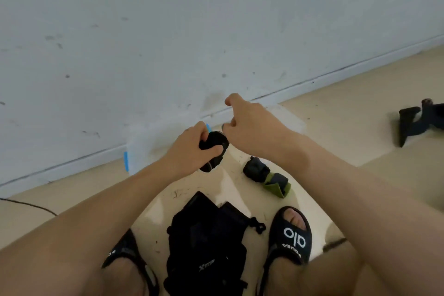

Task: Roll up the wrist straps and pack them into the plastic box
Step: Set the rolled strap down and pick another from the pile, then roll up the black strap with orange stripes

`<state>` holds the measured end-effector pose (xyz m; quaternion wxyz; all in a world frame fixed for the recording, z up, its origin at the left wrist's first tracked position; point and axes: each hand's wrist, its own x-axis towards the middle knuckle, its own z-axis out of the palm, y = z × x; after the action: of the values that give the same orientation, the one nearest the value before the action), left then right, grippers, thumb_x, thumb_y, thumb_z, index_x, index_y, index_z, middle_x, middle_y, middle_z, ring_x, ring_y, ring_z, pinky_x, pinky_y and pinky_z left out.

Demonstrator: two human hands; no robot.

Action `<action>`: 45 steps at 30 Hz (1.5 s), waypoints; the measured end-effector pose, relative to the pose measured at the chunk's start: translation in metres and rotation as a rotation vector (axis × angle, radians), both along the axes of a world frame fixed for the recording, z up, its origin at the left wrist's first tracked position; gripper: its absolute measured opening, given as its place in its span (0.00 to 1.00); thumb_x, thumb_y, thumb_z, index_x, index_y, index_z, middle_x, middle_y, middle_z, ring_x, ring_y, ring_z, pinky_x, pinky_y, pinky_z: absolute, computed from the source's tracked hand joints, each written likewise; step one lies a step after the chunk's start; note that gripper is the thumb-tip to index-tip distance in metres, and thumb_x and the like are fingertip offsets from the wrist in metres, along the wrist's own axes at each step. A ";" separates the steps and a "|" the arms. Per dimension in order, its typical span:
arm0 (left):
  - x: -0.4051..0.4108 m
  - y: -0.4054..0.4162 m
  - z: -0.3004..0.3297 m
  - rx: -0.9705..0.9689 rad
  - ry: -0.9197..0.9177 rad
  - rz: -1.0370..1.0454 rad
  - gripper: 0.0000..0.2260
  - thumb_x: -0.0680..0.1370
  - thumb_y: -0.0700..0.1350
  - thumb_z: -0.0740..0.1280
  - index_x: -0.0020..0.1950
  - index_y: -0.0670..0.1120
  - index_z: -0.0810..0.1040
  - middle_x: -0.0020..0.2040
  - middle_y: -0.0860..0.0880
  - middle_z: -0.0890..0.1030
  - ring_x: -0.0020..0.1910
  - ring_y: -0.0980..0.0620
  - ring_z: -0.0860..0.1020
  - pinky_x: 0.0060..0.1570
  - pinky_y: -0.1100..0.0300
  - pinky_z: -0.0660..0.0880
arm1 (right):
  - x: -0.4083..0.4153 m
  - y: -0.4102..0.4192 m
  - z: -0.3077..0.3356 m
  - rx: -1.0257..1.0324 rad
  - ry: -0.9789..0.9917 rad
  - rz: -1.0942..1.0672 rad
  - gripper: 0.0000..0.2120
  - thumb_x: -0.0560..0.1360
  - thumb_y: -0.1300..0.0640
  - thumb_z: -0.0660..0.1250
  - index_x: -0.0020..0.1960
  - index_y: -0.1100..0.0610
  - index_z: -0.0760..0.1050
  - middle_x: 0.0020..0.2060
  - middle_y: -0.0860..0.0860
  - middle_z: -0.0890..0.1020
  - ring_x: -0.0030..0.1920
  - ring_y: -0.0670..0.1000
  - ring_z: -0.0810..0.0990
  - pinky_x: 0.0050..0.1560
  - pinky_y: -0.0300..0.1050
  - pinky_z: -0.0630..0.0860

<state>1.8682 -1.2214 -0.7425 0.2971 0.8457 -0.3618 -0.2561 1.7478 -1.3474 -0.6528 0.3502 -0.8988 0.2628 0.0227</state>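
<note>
Left hand point(192, 144): curled round a rolled black wrist strap point(214, 149), thumb across its near side, fingers over the top; the roll was held above the floor, its lower end hanging just below the palm.
Right hand point(249, 122): raised beside the left one, just right of the roll; fingers bent loosely, thumb lifted toward the wall, and whether a fingertip touched the strap could not be told; nothing plainly held.
Plastic box point(144, 149): clear, blurred, lying on the floor against the wall behind the hands, with a blue clip on its left edge and another blue bit showing just above the left knuckles. What lay in it could not be made out.
Rolled strap bundle point(266, 176): dark grey with a green band, lying on the floor near the right forearm, well apart from the held roll.
Black bag point(206, 245): slumped on the floor between the two feet, a drawstring toggle at its right side.
Sandals point(292, 235): black, one on each foot, either side of the bag.
Dark object point(418, 120): on the floor at far right, unclear.
Floor point(336, 108): pale beige.
</note>
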 end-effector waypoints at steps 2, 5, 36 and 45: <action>-0.015 -0.020 -0.033 0.064 0.040 -0.022 0.19 0.76 0.53 0.73 0.45 0.47 0.63 0.42 0.44 0.79 0.36 0.45 0.79 0.37 0.51 0.75 | -0.015 -0.012 -0.010 -0.165 0.152 0.081 0.22 0.78 0.62 0.61 0.71 0.58 0.65 0.50 0.55 0.78 0.44 0.57 0.76 0.36 0.48 0.70; -0.035 -0.047 -0.083 0.137 0.056 -0.054 0.23 0.72 0.56 0.75 0.50 0.48 0.64 0.46 0.45 0.78 0.39 0.49 0.76 0.34 0.55 0.71 | -0.033 -0.025 -0.022 -0.236 0.273 0.145 0.21 0.80 0.60 0.61 0.72 0.58 0.65 0.50 0.53 0.73 0.46 0.56 0.73 0.39 0.47 0.67; -0.012 0.079 -0.196 0.485 0.126 0.095 0.23 0.84 0.49 0.62 0.76 0.47 0.60 0.71 0.41 0.70 0.57 0.45 0.76 0.53 0.54 0.74 | -0.003 0.029 -0.061 -0.224 0.549 0.460 0.11 0.81 0.63 0.57 0.63 0.58 0.70 0.49 0.52 0.73 0.43 0.51 0.70 0.42 0.46 0.67; -0.041 0.143 -0.200 0.532 0.219 -0.096 0.34 0.77 0.59 0.72 0.78 0.52 0.62 0.72 0.47 0.69 0.68 0.45 0.72 0.63 0.52 0.74 | -0.022 0.074 -0.136 -0.177 0.860 0.635 0.14 0.81 0.63 0.59 0.65 0.62 0.74 0.52 0.58 0.77 0.49 0.57 0.74 0.47 0.48 0.72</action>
<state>1.8276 -1.0781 -0.9425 0.0898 0.8432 -0.2875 -0.4453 1.7257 -1.2735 -0.7892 0.1097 -0.8697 0.0988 0.4710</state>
